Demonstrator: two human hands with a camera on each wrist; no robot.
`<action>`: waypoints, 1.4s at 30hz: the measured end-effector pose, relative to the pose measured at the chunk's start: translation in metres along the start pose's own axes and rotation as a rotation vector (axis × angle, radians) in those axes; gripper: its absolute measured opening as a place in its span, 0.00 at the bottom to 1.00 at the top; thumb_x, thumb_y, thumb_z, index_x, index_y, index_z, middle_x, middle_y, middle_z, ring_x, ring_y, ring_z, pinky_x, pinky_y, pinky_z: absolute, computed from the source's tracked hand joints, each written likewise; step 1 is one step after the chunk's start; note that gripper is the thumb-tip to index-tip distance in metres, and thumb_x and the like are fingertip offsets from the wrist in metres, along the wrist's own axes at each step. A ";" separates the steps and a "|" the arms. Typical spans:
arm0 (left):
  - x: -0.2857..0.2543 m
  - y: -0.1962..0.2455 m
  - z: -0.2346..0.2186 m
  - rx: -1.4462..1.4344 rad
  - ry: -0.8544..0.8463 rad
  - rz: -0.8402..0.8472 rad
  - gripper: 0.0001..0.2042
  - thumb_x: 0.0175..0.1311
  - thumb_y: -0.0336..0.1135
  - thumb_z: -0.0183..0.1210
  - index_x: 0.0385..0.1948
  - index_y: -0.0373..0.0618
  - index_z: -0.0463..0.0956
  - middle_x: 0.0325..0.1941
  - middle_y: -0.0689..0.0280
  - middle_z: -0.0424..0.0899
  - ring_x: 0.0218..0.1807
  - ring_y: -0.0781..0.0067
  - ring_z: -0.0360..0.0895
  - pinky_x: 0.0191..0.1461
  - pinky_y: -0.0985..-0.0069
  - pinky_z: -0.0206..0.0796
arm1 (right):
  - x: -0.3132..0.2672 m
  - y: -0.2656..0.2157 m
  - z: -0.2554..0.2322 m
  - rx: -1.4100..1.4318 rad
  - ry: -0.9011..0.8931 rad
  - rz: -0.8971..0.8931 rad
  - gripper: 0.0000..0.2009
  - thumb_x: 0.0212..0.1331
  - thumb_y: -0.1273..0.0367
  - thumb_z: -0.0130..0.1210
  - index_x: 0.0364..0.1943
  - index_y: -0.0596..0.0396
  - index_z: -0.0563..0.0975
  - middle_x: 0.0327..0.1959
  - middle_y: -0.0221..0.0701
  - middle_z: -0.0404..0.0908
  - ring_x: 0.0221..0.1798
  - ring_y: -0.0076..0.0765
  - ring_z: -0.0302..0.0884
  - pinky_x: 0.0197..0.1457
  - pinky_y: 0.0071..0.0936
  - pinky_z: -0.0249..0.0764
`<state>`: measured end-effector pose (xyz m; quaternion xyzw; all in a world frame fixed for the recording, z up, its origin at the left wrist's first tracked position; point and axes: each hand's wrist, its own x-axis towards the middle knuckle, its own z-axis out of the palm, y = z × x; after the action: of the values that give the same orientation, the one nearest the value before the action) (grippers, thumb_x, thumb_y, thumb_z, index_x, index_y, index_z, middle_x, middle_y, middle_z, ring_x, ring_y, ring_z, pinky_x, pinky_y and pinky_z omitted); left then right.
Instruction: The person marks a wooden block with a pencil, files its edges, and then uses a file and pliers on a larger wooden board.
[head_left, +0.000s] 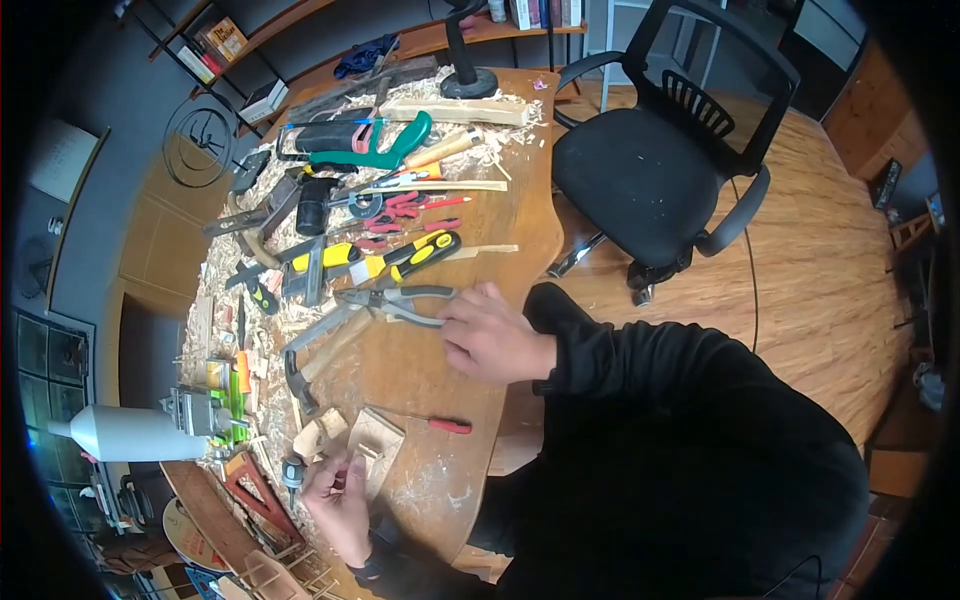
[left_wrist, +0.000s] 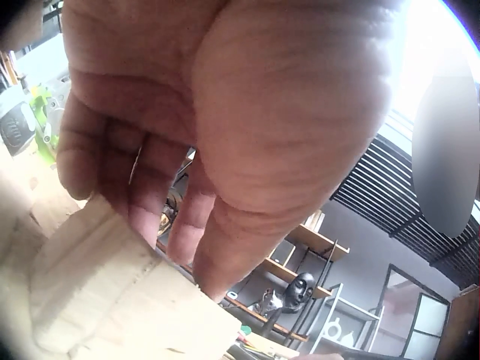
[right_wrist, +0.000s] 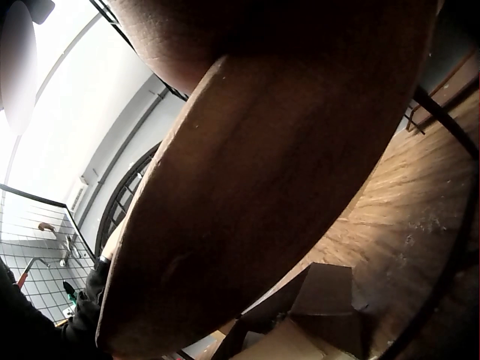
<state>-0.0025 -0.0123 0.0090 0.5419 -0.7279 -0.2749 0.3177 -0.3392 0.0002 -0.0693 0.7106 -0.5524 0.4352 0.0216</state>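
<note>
My left hand point(head_left: 340, 505) is low over the bench, loosely curved, with thumb and index finger close together. Just beyond its fingertips lie a square wooden board point(head_left: 380, 428) with a small wooden piece point(head_left: 371, 450) on it, and a rounded wood block point(head_left: 320, 432). In the left wrist view a pale wood block point(left_wrist: 112, 292) hides the fingertips, so I cannot tell whether they pinch anything. My right hand point(head_left: 490, 335) rests at the bench's near edge, fingers loosely bent, beside the grey handles of pliers point(head_left: 385, 300). The right wrist view mostly shows the bench edge point(right_wrist: 247, 180).
A red-handled screwdriver point(head_left: 448, 426) lies between the hands. Hammers, utility knives, a green-handled saw point(head_left: 390, 148) and many wood shavings cover the far side of the bench point(head_left: 430, 375). A vise point(head_left: 195, 412) stands at its left edge. A black office chair point(head_left: 640, 175) is beside the bench.
</note>
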 end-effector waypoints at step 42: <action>0.000 0.007 0.003 0.154 -0.089 0.099 0.21 0.49 0.29 0.78 0.48 0.35 0.86 0.38 0.55 0.87 0.26 0.70 0.77 0.32 0.73 0.70 | 0.006 -0.003 -0.005 0.001 -0.007 -0.028 0.04 0.51 0.72 0.65 0.31 0.55 0.83 0.45 0.34 0.83 0.51 0.47 0.77 0.58 0.45 0.68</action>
<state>-0.0091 -0.0104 0.0119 0.5154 -0.7861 -0.2260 0.2558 -0.3397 -0.0006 -0.0608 0.7198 -0.5424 0.4326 0.0251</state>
